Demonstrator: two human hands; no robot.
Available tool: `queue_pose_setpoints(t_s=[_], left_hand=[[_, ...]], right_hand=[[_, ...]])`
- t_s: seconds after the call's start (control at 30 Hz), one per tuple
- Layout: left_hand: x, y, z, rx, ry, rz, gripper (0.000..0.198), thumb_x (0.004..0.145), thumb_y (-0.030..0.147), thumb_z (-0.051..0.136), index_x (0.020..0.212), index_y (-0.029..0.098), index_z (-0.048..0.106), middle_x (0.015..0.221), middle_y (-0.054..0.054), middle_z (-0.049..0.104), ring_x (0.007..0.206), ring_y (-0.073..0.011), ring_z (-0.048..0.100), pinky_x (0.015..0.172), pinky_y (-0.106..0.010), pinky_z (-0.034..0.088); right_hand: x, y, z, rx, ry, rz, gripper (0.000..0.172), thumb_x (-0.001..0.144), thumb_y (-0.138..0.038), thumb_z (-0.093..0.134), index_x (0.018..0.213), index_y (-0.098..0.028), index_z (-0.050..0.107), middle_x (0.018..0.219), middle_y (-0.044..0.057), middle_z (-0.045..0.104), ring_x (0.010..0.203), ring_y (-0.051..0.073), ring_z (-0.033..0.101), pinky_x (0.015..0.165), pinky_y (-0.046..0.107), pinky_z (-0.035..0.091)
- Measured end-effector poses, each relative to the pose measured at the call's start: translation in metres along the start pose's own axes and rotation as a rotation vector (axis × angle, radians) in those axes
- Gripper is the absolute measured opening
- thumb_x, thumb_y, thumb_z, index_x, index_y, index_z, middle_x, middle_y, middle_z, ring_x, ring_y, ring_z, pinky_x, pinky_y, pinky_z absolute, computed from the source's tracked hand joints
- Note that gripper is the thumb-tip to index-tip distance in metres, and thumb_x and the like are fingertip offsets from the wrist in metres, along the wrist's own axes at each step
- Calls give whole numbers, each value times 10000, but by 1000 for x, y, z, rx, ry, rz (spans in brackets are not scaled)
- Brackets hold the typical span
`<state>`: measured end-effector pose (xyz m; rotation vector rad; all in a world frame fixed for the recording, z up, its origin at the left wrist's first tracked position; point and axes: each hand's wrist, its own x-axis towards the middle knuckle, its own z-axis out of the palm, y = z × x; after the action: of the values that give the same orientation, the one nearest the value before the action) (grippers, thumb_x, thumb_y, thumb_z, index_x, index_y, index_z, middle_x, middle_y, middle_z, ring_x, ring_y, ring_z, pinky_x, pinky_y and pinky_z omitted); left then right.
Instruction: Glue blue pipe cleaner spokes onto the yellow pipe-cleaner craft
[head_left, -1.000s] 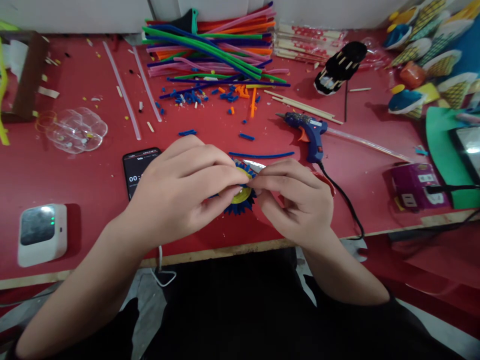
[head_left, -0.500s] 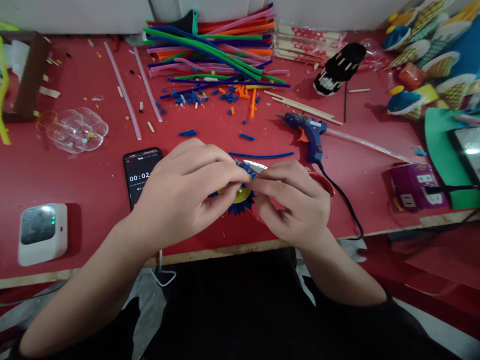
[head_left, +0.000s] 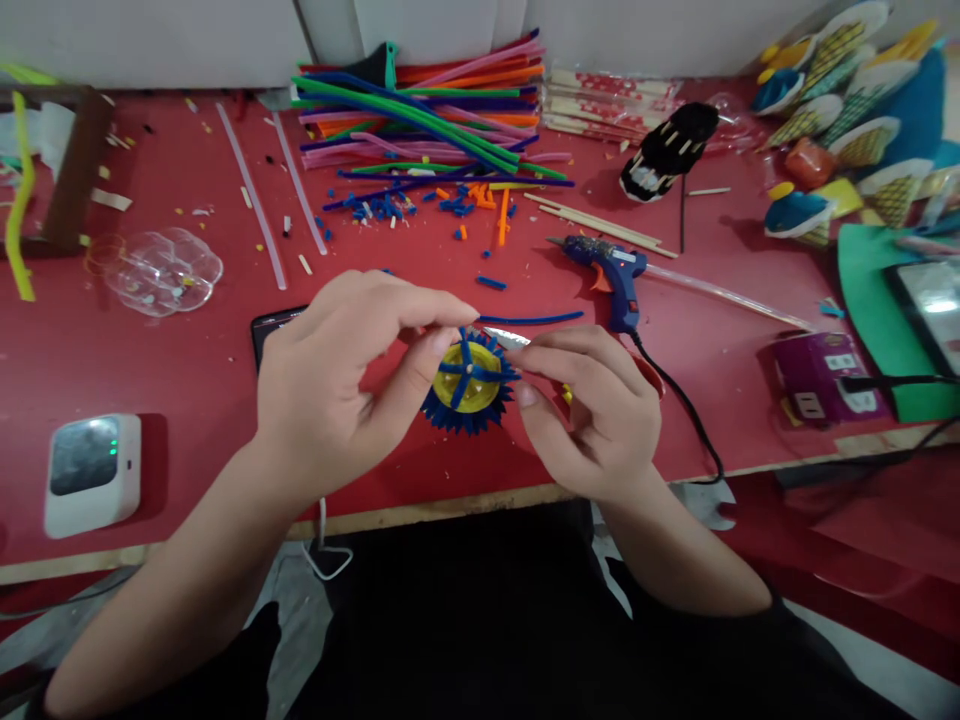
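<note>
A small blue cross [head_left: 470, 371], apparently made of pipe cleaner, with a pale dot at its middle, shows over a yellow round piece [head_left: 484, 398] ringed by a spiky blue fringe [head_left: 471, 422]. The thumb and forefinger of my left hand [head_left: 349, 375] close about the cross's far arm. My right hand [head_left: 592, 410] is at the cross's right arm, thumb and forefinger parted around its tip; whether they touch it I cannot tell. Just behind the fingers lie a shiny metal blade [head_left: 506, 338] and a blue pipe-cleaner length [head_left: 536, 319].
A glue gun [head_left: 611, 270] with its cable lies to the right. Pipe cleaners [head_left: 420, 110] are piled at the back, with blue and orange cuttings [head_left: 457, 207] before them. My left hand partly covers a phone [head_left: 268, 328]. A white device [head_left: 94, 473] stands far left.
My fingertips have drawn apart from their close pinch, uncovering the blue cross and the yellow round piece. The view has shifted slightly, and my left hand now covers more of the phone.
</note>
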<state>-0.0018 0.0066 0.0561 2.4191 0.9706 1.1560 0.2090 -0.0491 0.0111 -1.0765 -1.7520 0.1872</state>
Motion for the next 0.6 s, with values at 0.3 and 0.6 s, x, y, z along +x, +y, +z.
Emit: queue_pose_setpoints(t_s=[0.3, 0.6], left_hand=[[-8, 10, 7, -240, 174, -260, 104, 993, 226, 673, 1053, 269, 746, 955, -11, 781, 781, -169, 706, 685, -337, 559], [-18, 21, 9, -382, 104, -210, 193, 964, 240, 731, 1155, 268, 723, 980, -32, 791, 796, -173, 746, 679, -314, 581]], right_hand=[[12, -5, -1, 7, 39, -19, 248, 923, -101, 642, 1114, -243, 715, 969, 59, 770, 892, 226, 730, 785, 411, 605], [33, -14, -6, 100, -56, -236, 204, 962, -180, 719, 1159, -233, 723, 981, 51, 764, 912, 208, 717, 827, 403, 616]])
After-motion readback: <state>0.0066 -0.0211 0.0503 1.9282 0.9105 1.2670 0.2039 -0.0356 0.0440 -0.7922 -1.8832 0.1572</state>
